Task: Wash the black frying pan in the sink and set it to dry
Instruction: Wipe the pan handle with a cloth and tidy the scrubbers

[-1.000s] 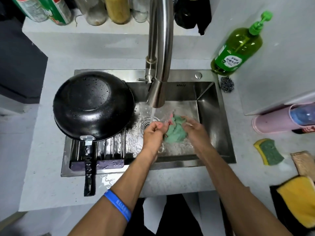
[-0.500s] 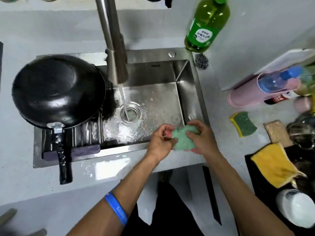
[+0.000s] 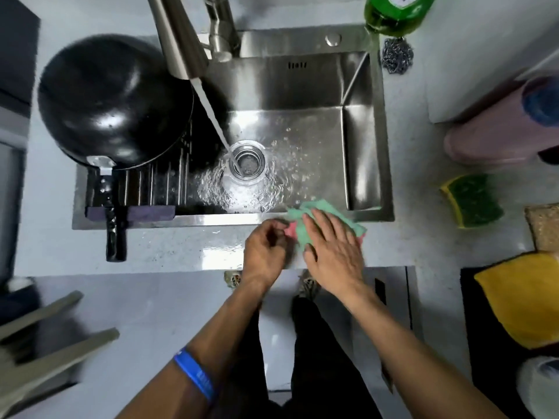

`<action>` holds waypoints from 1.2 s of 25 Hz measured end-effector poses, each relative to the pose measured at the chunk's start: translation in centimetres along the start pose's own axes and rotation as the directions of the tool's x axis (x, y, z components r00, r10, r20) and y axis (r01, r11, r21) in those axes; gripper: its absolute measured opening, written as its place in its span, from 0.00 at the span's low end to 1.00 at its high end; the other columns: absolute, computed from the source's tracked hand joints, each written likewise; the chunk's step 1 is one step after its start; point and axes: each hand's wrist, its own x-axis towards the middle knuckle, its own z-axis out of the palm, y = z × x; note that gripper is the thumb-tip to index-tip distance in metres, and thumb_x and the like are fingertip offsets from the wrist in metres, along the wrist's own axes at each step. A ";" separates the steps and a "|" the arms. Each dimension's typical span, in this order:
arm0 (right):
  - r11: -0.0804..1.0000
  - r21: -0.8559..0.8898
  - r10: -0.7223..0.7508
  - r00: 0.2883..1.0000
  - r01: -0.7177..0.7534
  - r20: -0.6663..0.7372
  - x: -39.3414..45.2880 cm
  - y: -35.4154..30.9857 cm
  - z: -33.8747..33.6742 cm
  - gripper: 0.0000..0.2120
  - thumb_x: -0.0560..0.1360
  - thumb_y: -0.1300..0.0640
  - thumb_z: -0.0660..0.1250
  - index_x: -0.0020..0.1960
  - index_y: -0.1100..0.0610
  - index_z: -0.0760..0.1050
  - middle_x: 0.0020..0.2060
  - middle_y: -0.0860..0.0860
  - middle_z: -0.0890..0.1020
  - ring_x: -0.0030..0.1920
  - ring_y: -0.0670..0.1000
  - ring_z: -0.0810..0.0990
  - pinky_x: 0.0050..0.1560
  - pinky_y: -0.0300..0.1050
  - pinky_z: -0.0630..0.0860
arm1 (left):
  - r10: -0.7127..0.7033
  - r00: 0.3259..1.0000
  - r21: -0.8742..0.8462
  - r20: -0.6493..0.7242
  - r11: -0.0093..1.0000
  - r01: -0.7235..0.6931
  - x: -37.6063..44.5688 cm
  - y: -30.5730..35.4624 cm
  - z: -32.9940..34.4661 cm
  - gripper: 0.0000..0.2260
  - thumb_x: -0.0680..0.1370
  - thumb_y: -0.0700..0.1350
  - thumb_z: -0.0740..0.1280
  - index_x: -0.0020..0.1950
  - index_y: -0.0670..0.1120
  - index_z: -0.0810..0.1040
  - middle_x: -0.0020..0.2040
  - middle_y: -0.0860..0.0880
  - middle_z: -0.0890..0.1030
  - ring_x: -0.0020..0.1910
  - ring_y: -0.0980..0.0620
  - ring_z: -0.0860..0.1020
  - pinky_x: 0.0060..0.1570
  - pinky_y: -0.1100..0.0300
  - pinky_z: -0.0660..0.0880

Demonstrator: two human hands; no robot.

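Observation:
The black frying pan point(image 3: 115, 98) lies upside down on a ribbed rack point(image 3: 157, 182) over the left end of the steel sink point(image 3: 360, 131), its handle point(image 3: 115, 231) pointing toward me past the rim. Water runs from the faucet point(image 3: 181, 40) into the drain point(image 3: 246, 160). A green and pink cloth point(image 3: 329, 207) lies on the sink's front rim at the right. My right hand point(image 3: 332, 249) presses flat on it with straight fingers. My left hand point(image 3: 264, 246), fingers curled, pinches the cloth's left edge. Both hands are well away from the pan.
A green dish soap bottle point(image 3: 396, 13) and a steel scourer point(image 3: 397, 57) sit behind the sink's right corner. On the counter to the right are a pink container point(image 3: 496, 137), a yellow-green sponge point(image 3: 472, 201) and a yellow cloth point(image 3: 523, 297).
Both hands carried the cloth out from under the water stream to the sink's front rim. My right hand went from gripping it to lying flat on it. The pan stayed put.

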 end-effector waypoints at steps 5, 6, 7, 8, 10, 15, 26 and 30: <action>0.964 -0.179 0.183 0.980 -0.194 -0.076 0.0 6.4 -0.7 0.32 0.73 0.56 0.58 0.75 0.67 0.65 0.74 0.66 0.68 0.76 0.66 0.63 0.78 0.65 0.52 | -0.003 0.999 -0.023 -0.054 1.000 0.002 0.7 -0.5 -1.6 0.09 0.77 0.32 0.64 0.45 0.46 0.79 0.47 0.51 0.84 0.45 0.58 0.79 0.53 0.69 0.72; 0.976 -0.141 0.159 0.985 -0.168 -0.074 -0.3 5.4 0.1 0.32 0.75 0.56 0.54 0.77 0.67 0.61 0.76 0.65 0.63 0.78 0.65 0.60 0.78 0.63 0.50 | -0.001 0.998 -0.034 -0.067 0.999 -0.001 0.7 -0.5 -2.1 0.08 0.77 0.34 0.64 0.45 0.46 0.79 0.47 0.52 0.84 0.46 0.58 0.80 0.53 0.68 0.73; 0.988 -0.094 0.118 0.991 -0.124 -0.062 -0.3 3.0 1.2 0.32 0.76 0.55 0.52 0.78 0.66 0.58 0.78 0.64 0.60 0.79 0.64 0.58 0.79 0.61 0.49 | -0.005 0.996 -0.047 -0.090 0.999 0.001 0.7 -0.5 -2.9 0.08 0.77 0.34 0.64 0.46 0.46 0.80 0.47 0.52 0.84 0.46 0.57 0.80 0.53 0.68 0.74; 0.995 -0.057 0.075 0.996 -0.078 -0.055 0.0 -0.1 2.2 0.33 0.76 0.55 0.51 0.79 0.65 0.57 0.79 0.63 0.58 0.79 0.63 0.56 0.79 0.59 0.47 | -0.008 0.994 -0.059 -0.111 0.998 0.002 0.7 -0.7 -3.9 0.08 0.78 0.35 0.64 0.46 0.46 0.80 0.47 0.52 0.84 0.46 0.56 0.81 0.52 0.67 0.74; 1.000 -0.011 -0.017 0.998 0.016 -0.058 0.9 -6.8 4.0 0.33 0.76 0.54 0.54 0.80 0.62 0.58 0.79 0.62 0.57 0.80 0.61 0.55 0.79 0.56 0.46 | -0.012 0.988 -0.060 -0.153 0.998 0.002 0.6 -0.9 -6.3 0.08 0.78 0.36 0.65 0.45 0.48 0.80 0.44 0.54 0.84 0.44 0.58 0.81 0.49 0.67 0.76; 0.968 -0.145 -0.208 0.978 0.204 -0.012 2.3 -6.8 4.3 0.30 0.81 0.51 0.51 0.81 0.57 0.56 0.80 0.61 0.54 0.80 0.61 0.55 0.78 0.56 0.47 | -0.029 0.972 0.000 -0.235 1.000 0.030 1.4 -1.8 -13.2 0.13 0.78 0.35 0.65 0.41 0.53 0.78 0.40 0.58 0.81 0.40 0.60 0.78 0.45 0.72 0.72; 0.991 -0.065 -0.120 0.991 0.115 -0.065 3.9 -24.7 8.5 0.32 0.80 0.49 0.51 0.82 0.57 0.51 0.80 0.60 0.51 0.81 0.60 0.48 0.79 0.60 0.41 | 0.001 0.908 0.561 -0.419 0.787 0.258 4.7 -7.9 -27.8 0.20 0.75 0.52 0.68 0.62 0.44 0.71 0.55 0.42 0.77 0.55 0.39 0.74 0.54 0.47 0.68; 0.955 -0.191 -0.237 0.971 0.228 -0.029 4.0 -20.8 8.4 0.30 0.82 0.47 0.49 0.81 0.55 0.53 0.80 0.55 0.51 0.80 0.59 0.55 0.78 0.62 0.47 | -0.058 0.949 0.478 -0.311 0.853 0.209 5.3 -7.5 -29.3 0.13 0.72 0.53 0.69 0.53 0.49 0.74 0.44 0.50 0.78 0.45 0.45 0.78 0.49 0.53 0.74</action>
